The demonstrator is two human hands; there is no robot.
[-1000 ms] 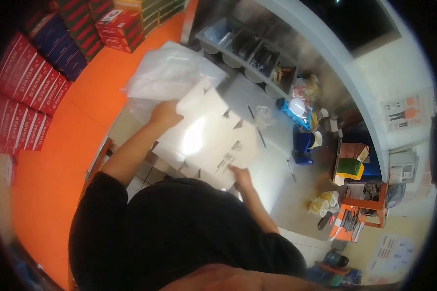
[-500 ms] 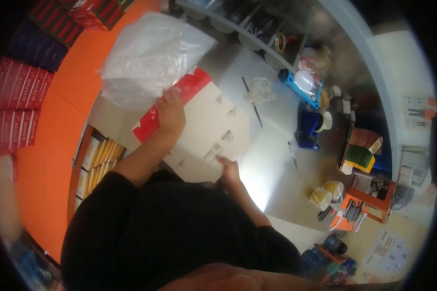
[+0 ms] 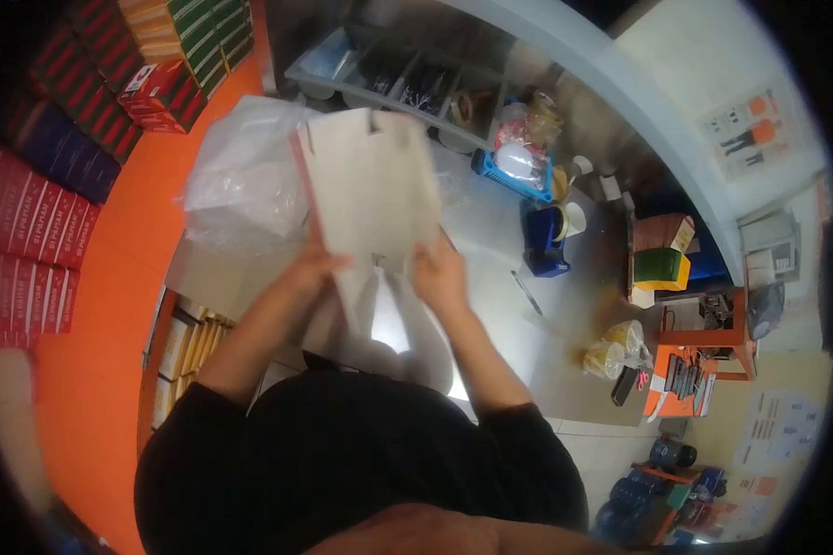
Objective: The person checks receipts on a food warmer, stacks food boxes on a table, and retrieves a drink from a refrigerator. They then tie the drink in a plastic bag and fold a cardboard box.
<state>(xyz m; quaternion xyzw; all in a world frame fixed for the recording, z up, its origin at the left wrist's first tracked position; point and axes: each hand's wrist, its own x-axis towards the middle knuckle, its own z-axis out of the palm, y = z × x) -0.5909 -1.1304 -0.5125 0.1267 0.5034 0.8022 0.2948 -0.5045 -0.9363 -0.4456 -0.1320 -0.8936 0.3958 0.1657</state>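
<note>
A cardboard sheet (image 3: 370, 185) is raised above the metal table, its pale inner side showing and a thin red edge at its left. My left hand (image 3: 317, 270) grips the lower left edge of the sheet. At the lower right edge, my right hand (image 3: 438, 271) is closed on it too, slightly blurred. The sheet's sides are bent, and slots show near its top and bottom. Behind it to the left lies a clear plastic bag (image 3: 241, 176).
Stacked red boxes (image 3: 42, 222) stand on the orange surface (image 3: 130, 305) at left. Toward the right are a blue basket (image 3: 518, 176), a blue tape dispenser (image 3: 546, 240), a pen (image 3: 528, 291) and wrapped yellow rolls (image 3: 611, 351). A divided tray (image 3: 398, 83) is at the back.
The cardboard has been lifted and turned, with its sides now bent. My left hand has moved down from the red flap to the lower left edge; my right hand has moved up and grips the right edge.
</note>
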